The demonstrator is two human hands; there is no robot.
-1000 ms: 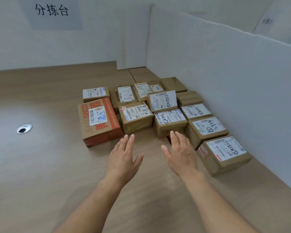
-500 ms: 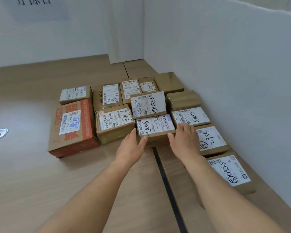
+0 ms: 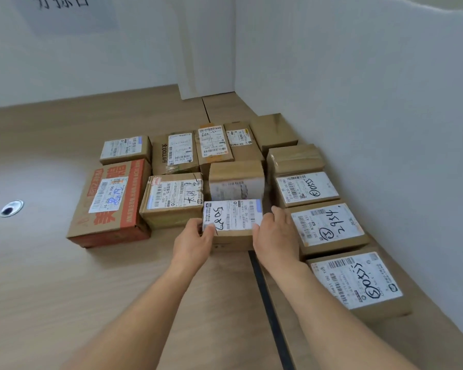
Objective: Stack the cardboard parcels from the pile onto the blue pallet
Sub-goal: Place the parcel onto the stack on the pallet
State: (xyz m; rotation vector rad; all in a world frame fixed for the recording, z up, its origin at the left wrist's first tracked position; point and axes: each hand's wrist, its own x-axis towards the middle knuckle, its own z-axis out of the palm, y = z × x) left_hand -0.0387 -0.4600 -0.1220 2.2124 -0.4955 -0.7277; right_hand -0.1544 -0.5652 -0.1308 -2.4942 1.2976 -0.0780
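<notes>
- L hand [image 3: 195,243] & R hand [image 3: 275,236] are both clasping the 2805 parcel [image 3: 233,213]. The L thumb is lying on its label and the R fingers are wrapping its right edge, so neither hand is free.
- The 2805 parcel is sitting at the 6 o'clock edge of the pile [image 3: 214,148], front row on the table [image 3: 51,289]. Can't tell if it's leaving the table yet.
- Neighbours are crowding it: a taped parcel [image 3: 171,201] just beside at 9 o'clock, the 2954 parcel [image 3: 326,225] just beside at 3, and a brown parcel [image 3: 237,177] right behind at 12.
- Prob. best move: drawing it toward 6 o'clock first, then raising it. Going straight up is risking a snag on the brown parcel at 12.
- R fingers are sitting in the narrow gap vs. the 2954 parcel, so easing out slowly seems wise to avoid dragging that one along.
- Grip looks even, w/ hands on opposite sides. Keeping it level & pressing inward, not on the label, should be holding it fine; it looks small & prob. light.
- A dark seam [image 3: 267,303] is running from under the parcel toward 5 o'clock, so a corner could be catching there if slid far.
- The blue pallet isn't in view, so it needs locating before turning w/ the load.
</notes>
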